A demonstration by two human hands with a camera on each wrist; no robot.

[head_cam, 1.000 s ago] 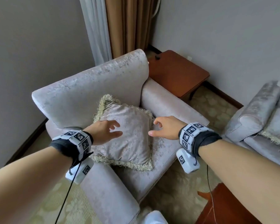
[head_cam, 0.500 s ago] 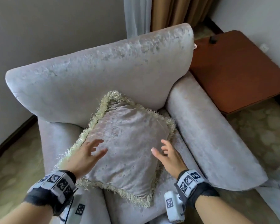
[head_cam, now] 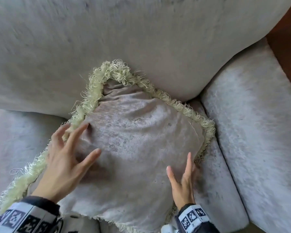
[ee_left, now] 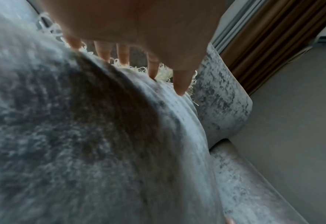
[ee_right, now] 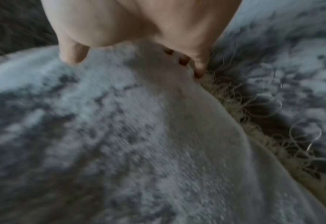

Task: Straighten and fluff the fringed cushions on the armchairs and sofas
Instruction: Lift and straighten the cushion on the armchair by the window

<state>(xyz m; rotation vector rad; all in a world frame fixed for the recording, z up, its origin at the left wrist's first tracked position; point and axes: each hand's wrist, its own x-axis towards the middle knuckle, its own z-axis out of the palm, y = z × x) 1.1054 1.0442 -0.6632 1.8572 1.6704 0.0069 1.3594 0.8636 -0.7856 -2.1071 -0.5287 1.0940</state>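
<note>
While my left hand [head_cam: 64, 167] and right hand [head_cam: 183, 180] rest with fingers [head_cam: 84, 158] spread wide on the fringed cushion [head_cam: 138, 142], it leans crooked against the armchair [head_cam: 252, 132] back; I judge fluffing barely begun, other seats pending.

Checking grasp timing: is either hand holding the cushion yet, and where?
Nothing is gripped. The left hand and right hand lie open against the fringed cushion's left and right sides.
</note>
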